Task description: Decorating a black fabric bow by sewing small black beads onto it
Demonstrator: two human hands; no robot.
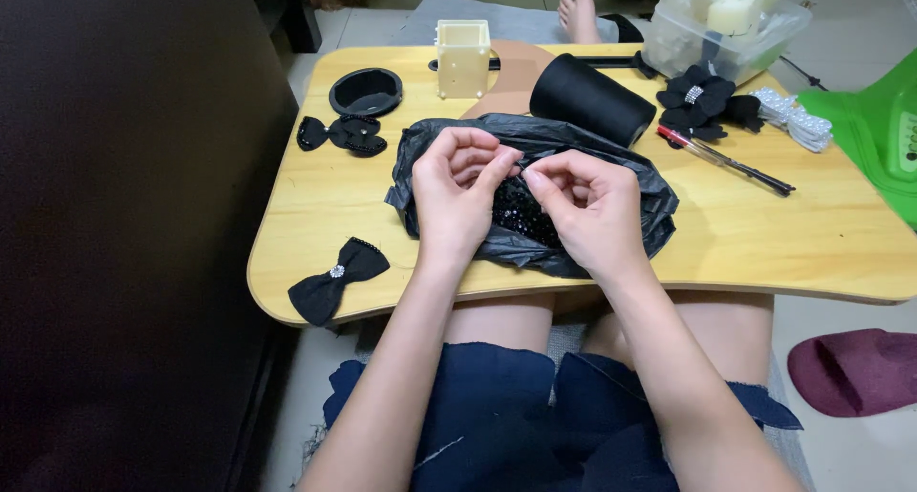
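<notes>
From the head view I see my left hand point(458, 191) and my right hand point(585, 210) meeting over a crumpled black plastic bag point(535, 148) that lies in the middle of the pale wooden lap table point(764, 244). Both hands have their fingers curled in, thumb and forefinger tips pinched nearly together at one spot between them; whatever small thing they pinch is too tiny for me to tell. Just below the fingertips, in the open bag, sits a heap of glittering black beads point(521, 215). A black fabric bow with a small sparkling centre point(337, 279) lies at the near left edge of the table, well apart from the hands. Farther back on the left rest a beaded black bow point(342, 134) and a round black lid point(366, 91). Behind the bag stand a cream square plastic box point(462, 57) and a large spool of black thread point(587, 98) lying on its side, touching the bag. To the right lie a black fabric flower point(699, 98) and a red-and-black pen point(726, 160).
</notes>
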